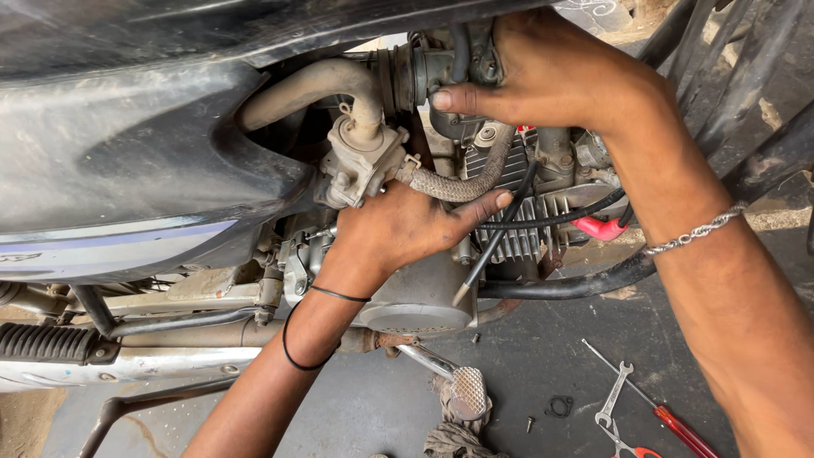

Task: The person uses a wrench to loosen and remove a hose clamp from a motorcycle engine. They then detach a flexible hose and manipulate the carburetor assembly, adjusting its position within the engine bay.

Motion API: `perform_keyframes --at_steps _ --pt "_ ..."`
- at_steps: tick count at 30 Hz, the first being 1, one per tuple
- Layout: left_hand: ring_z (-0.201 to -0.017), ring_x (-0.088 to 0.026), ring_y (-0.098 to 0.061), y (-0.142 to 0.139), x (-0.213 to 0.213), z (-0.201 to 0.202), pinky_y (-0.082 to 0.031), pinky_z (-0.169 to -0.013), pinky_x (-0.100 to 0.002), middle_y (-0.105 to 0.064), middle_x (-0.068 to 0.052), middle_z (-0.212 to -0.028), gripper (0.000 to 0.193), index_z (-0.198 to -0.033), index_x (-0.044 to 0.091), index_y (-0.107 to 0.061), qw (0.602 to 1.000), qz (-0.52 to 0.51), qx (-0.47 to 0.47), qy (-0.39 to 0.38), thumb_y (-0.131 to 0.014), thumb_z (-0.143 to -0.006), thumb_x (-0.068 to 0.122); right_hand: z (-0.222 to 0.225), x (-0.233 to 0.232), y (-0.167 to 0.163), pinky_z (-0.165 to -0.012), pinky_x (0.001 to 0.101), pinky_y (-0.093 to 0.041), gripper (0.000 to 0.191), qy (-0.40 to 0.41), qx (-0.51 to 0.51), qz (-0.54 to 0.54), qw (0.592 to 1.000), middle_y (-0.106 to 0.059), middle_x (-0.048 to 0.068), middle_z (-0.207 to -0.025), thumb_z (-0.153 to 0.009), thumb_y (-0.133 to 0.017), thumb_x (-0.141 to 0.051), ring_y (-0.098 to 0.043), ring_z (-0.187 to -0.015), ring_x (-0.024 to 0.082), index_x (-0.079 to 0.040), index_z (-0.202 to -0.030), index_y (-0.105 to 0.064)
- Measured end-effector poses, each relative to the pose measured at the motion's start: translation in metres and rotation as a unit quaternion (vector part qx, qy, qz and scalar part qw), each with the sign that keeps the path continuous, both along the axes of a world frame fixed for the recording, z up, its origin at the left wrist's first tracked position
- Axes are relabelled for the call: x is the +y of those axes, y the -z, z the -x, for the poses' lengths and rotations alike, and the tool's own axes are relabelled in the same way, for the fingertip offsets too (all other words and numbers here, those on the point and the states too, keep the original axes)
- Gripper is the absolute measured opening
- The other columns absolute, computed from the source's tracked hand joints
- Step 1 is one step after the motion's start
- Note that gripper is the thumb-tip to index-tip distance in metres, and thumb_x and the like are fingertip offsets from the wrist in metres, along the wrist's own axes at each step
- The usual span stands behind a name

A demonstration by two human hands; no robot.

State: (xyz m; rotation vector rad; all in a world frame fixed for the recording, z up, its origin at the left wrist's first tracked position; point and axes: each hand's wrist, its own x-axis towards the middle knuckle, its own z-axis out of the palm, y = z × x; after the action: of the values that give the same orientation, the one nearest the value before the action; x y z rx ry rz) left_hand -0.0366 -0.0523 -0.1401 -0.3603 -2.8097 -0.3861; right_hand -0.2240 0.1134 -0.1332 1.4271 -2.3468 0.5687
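Observation:
A motorcycle engine [517,220] with cooling fins sits under a dark fuel tank [127,127]. My left hand [398,229] reaches up from below and holds a grey metal carburetor [365,161] by its underside, fingers wrapped near a braided hose [466,182]. My right hand [543,72] comes in from the right, thumb pressing on the black rubber intake part [432,72] above the carburetor. A chain bracelet is on the right wrist, thin black bands on the left.
On the ground at the lower right lie a small spanner [615,394], a red-handled screwdriver [678,428], a black gasket ring [559,406] and small screws. A kick lever pedal [466,392] and rag sit below the engine. A red spark plug cap [598,227] shows.

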Motion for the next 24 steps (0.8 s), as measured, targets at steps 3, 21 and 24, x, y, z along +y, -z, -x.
perform_keyframes --at_steps 3,21,24 --pt "-0.130 -0.040 -0.057 -0.002 0.001 -0.001 -0.043 -0.108 -0.048 -0.060 -0.016 -0.145 0.069 -0.139 0.023 -0.065 0.999 -0.022 -0.032 -0.001 -0.052 -0.091 0.071 0.004 0.006 -0.003 -0.101 0.0476 -0.050 0.104 -0.056 -0.042 0.022 0.997 -0.059 0.045 -0.120 -0.087 -0.077 -0.068 -0.062 -0.119 0.049 0.023 -0.130 -0.052" --pt "-0.148 -0.050 -0.035 0.013 -0.008 0.012 -0.026 -0.122 -0.054 -0.042 -0.030 -0.159 0.080 -0.152 0.003 -0.052 0.995 0.019 0.046 0.085 -0.059 -0.101 0.064 -0.009 0.001 -0.026 -0.076 0.0511 -0.054 0.076 0.126 -0.108 -0.115 0.979 -0.068 0.027 -0.092 -0.080 -0.078 -0.061 -0.069 -0.084 0.040 0.006 -0.114 -0.065" --pt "-0.147 -0.050 -0.034 0.011 -0.009 0.011 -0.027 -0.121 -0.052 -0.041 -0.032 -0.157 0.082 -0.150 0.001 -0.052 0.997 -0.015 0.012 0.073 -0.062 -0.099 0.064 -0.018 0.001 -0.022 -0.082 0.0470 -0.055 0.074 -0.024 -0.068 -0.005 0.997 -0.070 0.027 -0.102 -0.083 -0.083 -0.053 -0.069 -0.091 0.038 0.007 -0.121 -0.063"
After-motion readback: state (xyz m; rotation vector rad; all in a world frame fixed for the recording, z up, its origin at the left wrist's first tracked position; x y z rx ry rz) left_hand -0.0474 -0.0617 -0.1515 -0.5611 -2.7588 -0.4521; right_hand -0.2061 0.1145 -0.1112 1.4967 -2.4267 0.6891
